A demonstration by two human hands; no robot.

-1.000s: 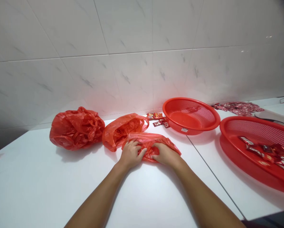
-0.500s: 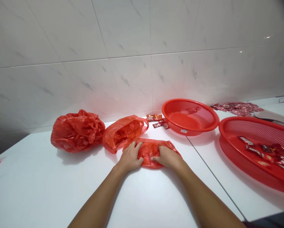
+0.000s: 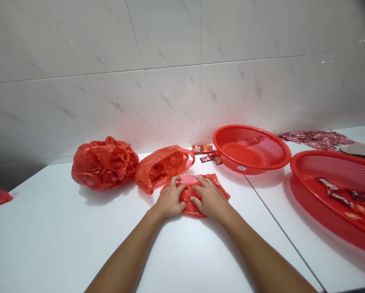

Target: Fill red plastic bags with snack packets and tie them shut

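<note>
A red plastic bag [image 3: 188, 197] lies flattened on the white table in front of me. My left hand [image 3: 169, 199] rests on its left part, fingers spread and thumb pointing inward. On the right part lies my right hand [image 3: 212, 197], also with fingers apart, pressing the film down. Both hands touch the bag without closing on it. Just behind it, a second red plastic bag [image 3: 162, 162] sits with its mouth loosely open and a handle loop to the right. Further left is a large crumpled bundle of red plastic bags [image 3: 104, 165].
An empty-looking red plastic basket [image 3: 246, 152] stands at the back right. Beside it are small snack packets [image 3: 202, 149]. A bigger red basket [image 3: 317, 203] at right holds several packets; a heap of packets [image 3: 318, 138] lies behind. Red plastic [image 3: 1, 198] shows at far left.
My right hand has come out from over the bag's inner folds and now lies spread on top. The bag looks flatter. The whole view has shifted slightly.
</note>
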